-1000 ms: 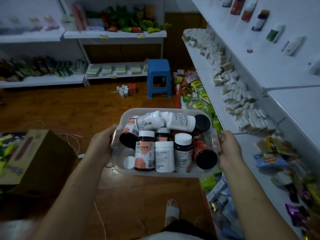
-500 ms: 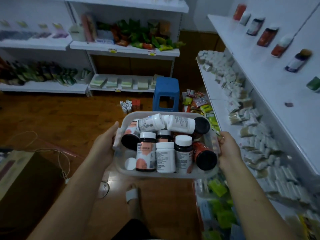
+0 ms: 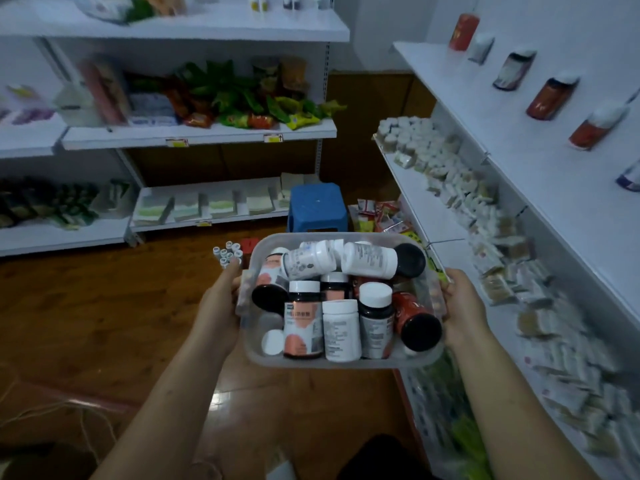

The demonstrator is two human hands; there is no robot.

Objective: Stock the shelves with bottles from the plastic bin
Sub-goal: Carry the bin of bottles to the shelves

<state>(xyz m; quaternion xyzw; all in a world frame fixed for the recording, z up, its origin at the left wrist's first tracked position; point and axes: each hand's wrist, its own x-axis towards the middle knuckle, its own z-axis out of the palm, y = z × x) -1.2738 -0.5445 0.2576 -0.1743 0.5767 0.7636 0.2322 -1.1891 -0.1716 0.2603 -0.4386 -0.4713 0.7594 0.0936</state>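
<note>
A clear plastic bin (image 3: 429, 358) is held up in front of me, full of several bottles: white ones, dark ones with white or black caps, a red one (image 3: 412, 315) lying on its side. My left hand (image 3: 218, 306) grips the bin's left handle and my right hand (image 3: 462, 308) grips its right handle. To my right, the white top shelf (image 3: 512, 133) carries a spaced row of bottles (image 3: 550, 97) along its back.
A lower right shelf (image 3: 433, 209) holds many small white packets. A blue stool (image 3: 317, 207) stands on the wooden floor ahead, with small vials (image 3: 227, 254) beside it. Shelves of snacks and packets (image 3: 197, 135) line the far wall. Cords lie on the floor at left.
I have walked forward along the right shelving with the bin, and my view has tilted up. The cardboard box at left has dropped out of view. Both hands keep their hold.
</note>
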